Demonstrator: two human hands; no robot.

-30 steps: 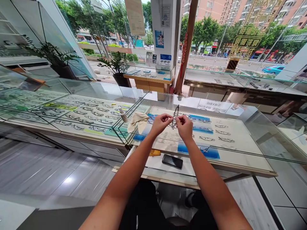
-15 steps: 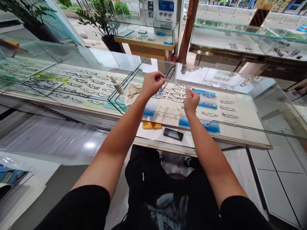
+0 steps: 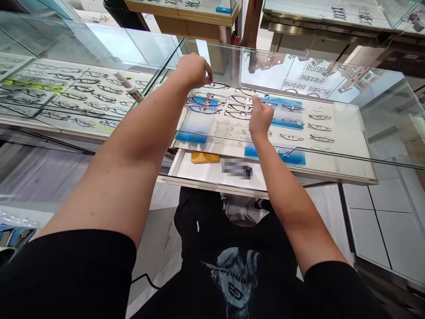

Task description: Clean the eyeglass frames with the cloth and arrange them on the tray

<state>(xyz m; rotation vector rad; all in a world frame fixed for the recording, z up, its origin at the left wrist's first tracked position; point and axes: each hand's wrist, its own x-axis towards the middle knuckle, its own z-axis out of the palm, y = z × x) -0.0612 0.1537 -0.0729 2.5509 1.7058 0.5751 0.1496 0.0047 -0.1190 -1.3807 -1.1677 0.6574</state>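
My left hand (image 3: 193,71) is stretched forward over the glass counter top (image 3: 332,79), its fingers pinched on the end of a thin dark pair of glasses (image 3: 232,88) lying across the glass. My right hand (image 3: 260,117) hovers loosely curled just nearer, fingertips close to the frame's other side; whether it touches the frame I cannot tell. Under the glass, rows of displayed glasses (image 3: 299,128) lie on a white and blue tray (image 3: 348,150).
A pulled-out drawer (image 3: 186,173) below the counter holds an orange case (image 3: 205,157) and a blurred dark phone (image 3: 237,170). A spray bottle (image 3: 129,87) lies on the glass at left. Another showcase with glasses (image 3: 66,102) extends left. Tiled floor lies to the right.
The glasses went from held up between both hands to lying low across the glass. My right hand let go and drew back. The view tilted downward.
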